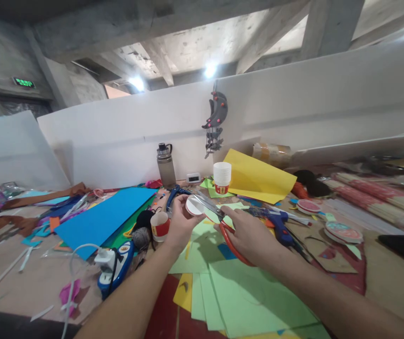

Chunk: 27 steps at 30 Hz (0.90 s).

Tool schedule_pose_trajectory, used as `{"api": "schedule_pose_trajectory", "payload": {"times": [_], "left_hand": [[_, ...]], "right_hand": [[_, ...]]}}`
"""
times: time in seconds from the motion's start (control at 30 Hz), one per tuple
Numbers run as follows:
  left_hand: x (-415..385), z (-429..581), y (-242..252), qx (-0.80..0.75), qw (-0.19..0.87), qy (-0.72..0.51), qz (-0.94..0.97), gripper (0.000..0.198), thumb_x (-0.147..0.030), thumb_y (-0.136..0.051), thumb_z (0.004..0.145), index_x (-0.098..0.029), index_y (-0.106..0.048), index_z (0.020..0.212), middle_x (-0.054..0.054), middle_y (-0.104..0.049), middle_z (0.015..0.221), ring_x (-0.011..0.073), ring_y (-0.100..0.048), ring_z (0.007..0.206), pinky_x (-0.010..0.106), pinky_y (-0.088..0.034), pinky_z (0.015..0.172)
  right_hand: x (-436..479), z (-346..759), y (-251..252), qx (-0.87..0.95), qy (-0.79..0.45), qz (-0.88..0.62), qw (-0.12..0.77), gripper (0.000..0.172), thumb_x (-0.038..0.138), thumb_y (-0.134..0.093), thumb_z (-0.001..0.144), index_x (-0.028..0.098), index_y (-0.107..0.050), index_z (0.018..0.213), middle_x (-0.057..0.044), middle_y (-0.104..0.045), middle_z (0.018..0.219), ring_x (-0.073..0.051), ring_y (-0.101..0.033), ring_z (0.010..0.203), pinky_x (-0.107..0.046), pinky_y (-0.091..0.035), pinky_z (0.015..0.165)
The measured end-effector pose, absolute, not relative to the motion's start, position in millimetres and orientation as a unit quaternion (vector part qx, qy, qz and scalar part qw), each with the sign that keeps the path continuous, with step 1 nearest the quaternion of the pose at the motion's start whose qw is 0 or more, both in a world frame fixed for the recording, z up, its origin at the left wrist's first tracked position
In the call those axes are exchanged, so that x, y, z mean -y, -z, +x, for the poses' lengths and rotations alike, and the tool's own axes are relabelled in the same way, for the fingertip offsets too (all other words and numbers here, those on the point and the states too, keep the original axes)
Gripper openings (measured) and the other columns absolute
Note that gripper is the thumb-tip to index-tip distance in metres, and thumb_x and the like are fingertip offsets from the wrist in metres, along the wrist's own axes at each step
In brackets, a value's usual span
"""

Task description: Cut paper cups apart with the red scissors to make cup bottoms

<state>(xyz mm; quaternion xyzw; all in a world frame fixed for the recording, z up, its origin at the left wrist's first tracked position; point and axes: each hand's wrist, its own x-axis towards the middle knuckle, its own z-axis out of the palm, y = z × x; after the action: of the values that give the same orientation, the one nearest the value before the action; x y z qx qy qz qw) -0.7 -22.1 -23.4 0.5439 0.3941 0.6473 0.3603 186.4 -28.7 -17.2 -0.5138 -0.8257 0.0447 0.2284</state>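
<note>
My left hand (181,220) is closed around a small white round piece (194,205), which looks like the base of a paper cup. In my right hand (246,230) are scissors with red handles (232,242); their metal blades reach left over the round piece. Whether the blades touch it I cannot tell. Left of my left hand stands a red and white paper cup (160,226). Light green paper sheets (254,296) lie under both hands. A blue glue gun (281,228) rests just right of my right hand.
A stack of paper cups (222,176) stands at the back before yellow card (258,176). Nearby is a grey bottle (166,169). Blue card (108,216) and a power strip with a white cable (117,270) lie left. Decorated round pieces (343,231) lie right.
</note>
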Motion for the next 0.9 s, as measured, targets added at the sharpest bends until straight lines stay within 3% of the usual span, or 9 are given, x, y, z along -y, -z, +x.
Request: {"api": "schedule_pose_trajectory", "payload": {"times": [0.4, 0.7, 0.9], "left_hand": [[17, -4, 25, -0.347, 0.419, -0.657, 0.523, 0.057, -0.021, -0.08, 0.057, -0.022, -0.048, 0.104, 0.002, -0.061, 0.101, 0.0173, -0.06, 0.096, 0.033, -0.046, 0.088], [19, -11, 17, -0.28, 0.545, -0.644, 0.457, 0.048, -0.018, -0.079, 0.062, -0.018, -0.06, 0.105, 0.005, -0.065, 0.102, 0.0144, -0.061, 0.086, 0.028, -0.048, 0.081], [18, -13, 20, -0.233, 0.569, -0.655, 0.439, 0.047, -0.014, -0.075, 0.067, -0.02, -0.057, 0.111, 0.006, -0.062, 0.112, 0.0204, -0.062, 0.1, 0.026, -0.049, 0.077]], "right_hand": [[30, 187, 11, 0.832, -0.034, -0.511, 0.215, 0.037, 0.047, -0.04, 0.09, 0.021, -0.053, 0.113, -0.01, -0.068, 0.091, -0.025, -0.063, 0.079, -0.028, -0.032, 0.059], [28, 189, 11, 0.824, -0.055, -0.513, 0.236, 0.041, 0.051, -0.041, 0.089, 0.021, -0.059, 0.11, -0.011, -0.07, 0.083, -0.024, -0.064, 0.074, -0.027, -0.033, 0.059], [24, 190, 9, 0.809, -0.122, -0.489, 0.301, 0.045, 0.048, -0.041, 0.09, 0.023, -0.05, 0.127, -0.01, -0.068, 0.099, -0.025, -0.063, 0.091, -0.028, -0.041, 0.07]]}}
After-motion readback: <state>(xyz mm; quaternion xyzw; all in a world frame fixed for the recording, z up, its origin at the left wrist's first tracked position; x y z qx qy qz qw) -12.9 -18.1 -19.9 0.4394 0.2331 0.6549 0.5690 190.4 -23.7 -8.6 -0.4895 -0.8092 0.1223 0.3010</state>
